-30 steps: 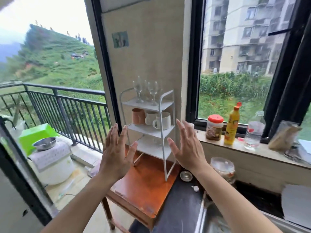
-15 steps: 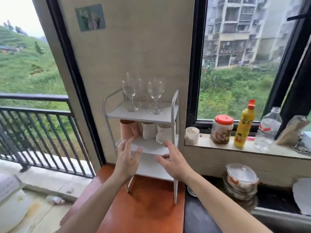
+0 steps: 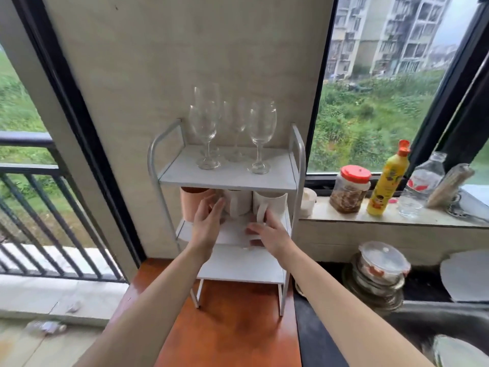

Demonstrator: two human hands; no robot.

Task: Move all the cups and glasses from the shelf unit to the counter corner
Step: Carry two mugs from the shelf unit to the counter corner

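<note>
A white three-tier shelf unit [image 3: 227, 178] stands on an orange-brown wooden table against the wall. Several clear wine glasses [image 3: 260, 133] stand on its top tier. The middle tier holds a pink cup [image 3: 193, 203] at the left, a white mug [image 3: 239, 203] in the middle and a second white mug [image 3: 274, 203] at the right. My left hand [image 3: 207, 223] reaches in between the pink cup and the middle mug, fingers spread, holding nothing. My right hand [image 3: 270, 234] is at the right mug's handle, thumb against it, fingers not closed around it.
A small white cup [image 3: 308, 203], a red-lidded jar [image 3: 349, 190], a yellow bottle [image 3: 386, 181] and a clear water bottle [image 3: 420, 184] line the window sill. Stacked lidded containers [image 3: 379, 271] sit on the dark counter [image 3: 315, 337]. A balcony railing [image 3: 39, 207] is at the left.
The view has moved closer to the shelf unit. Both hands have gone forward from the shelf's front edge into the middle tier, up to the cups.
</note>
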